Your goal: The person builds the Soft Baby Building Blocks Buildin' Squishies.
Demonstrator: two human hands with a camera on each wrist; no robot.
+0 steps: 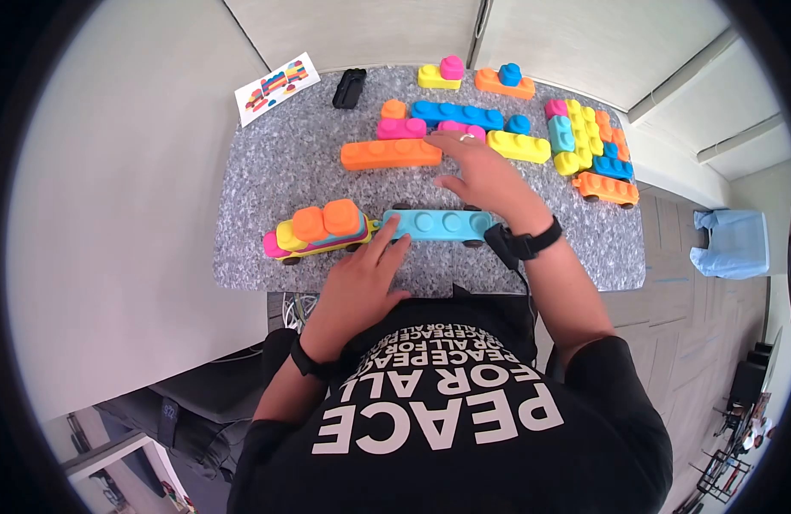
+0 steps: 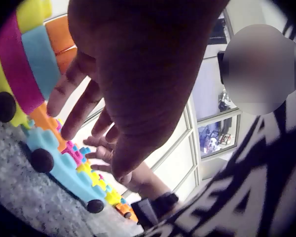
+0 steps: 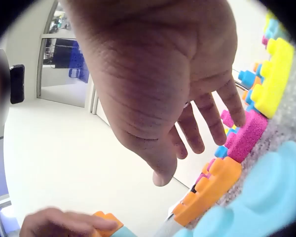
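A light-blue wheeled base lies near the table's front edge. Its left end meets a wheeled stack of yellow, pink, blue and orange bricks. My left hand has its fingertips over the base's left end; contact is unclear. In the left wrist view this hand holds nothing, fingers extended. My right hand reaches over the base toward a pink brick, between a long orange brick and a yellow one. The right wrist view shows this hand with spread, empty fingers.
A long blue brick lies behind the pink bricks. At the right are a yellow brick group and an orange wheeled base. Small brick pairs, a black object and a picture card are along the back.
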